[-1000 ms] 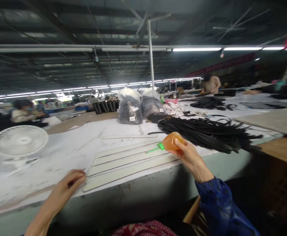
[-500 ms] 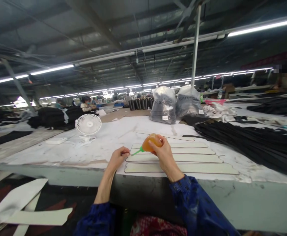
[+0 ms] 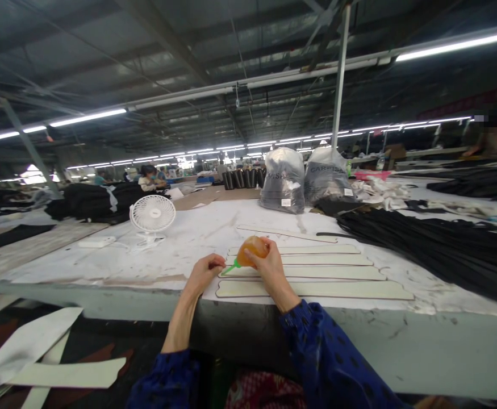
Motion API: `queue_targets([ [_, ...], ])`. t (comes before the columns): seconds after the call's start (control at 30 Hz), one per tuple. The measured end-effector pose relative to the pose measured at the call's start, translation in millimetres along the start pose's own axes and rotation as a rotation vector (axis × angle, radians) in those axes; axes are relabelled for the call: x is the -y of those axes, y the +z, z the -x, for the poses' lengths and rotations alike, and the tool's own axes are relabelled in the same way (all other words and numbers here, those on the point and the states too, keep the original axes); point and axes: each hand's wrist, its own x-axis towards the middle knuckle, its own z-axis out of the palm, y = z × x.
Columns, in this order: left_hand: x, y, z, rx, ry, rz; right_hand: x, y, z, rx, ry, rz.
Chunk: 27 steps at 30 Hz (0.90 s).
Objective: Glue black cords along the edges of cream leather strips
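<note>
Gripped in my right hand [image 3: 270, 267] is an amber squeeze bottle [image 3: 251, 250], tilted so its green nozzle [image 3: 231, 267] points down and left. The nozzle tip is at the left end of a pale, dark-edged strip [image 3: 333, 272]; whether it touches cannot be made out. My left hand [image 3: 206, 271] rests at that same end, fingers bent together near the strip's edge; anything between them is hidden. Several similar strips lie in rows, the nearest strip [image 3: 316, 289] along the table's front. Another thin strip [image 3: 291, 233] lies farther back at a slant.
A white fan [image 3: 152, 214] stands at the left beside a white power strip [image 3: 97, 242]. Two filled plastic bags [image 3: 282, 182] sit at the back. Black strips [image 3: 427, 244] are heaped at right. Pale cut pieces [image 3: 67, 374] lie lower left. Other people work in the background.
My right hand has moved left and slightly down with the squeeze bottle, bringing the nozzle to the strip's left end. My left hand has stayed almost in place.
</note>
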Motion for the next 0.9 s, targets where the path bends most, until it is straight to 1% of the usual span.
queue_targets([
  [0.17, 4.3, -0.1, -2.4, -0.001, -0.012, 0.01, 0.7, -7.7, -2.4, -0.003, -0.098, 0.062],
  [0.3, 7.4, 0.0, -4.4, -0.011, -0.013, 0.005, 4.3, -18.1, -4.0, -0.012, -0.127, 0.081],
  [0.57, 6.0, -1.2, -3.5, -0.009, -0.009, -0.016, 9.7, -39.4, -7.7, -0.049, -0.121, 0.08],
  [0.9, 8.6, -2.5, -3.3, 0.003, -0.015, -0.038, 21.3, -73.4, -9.8, -0.08, -0.107, 0.086],
])
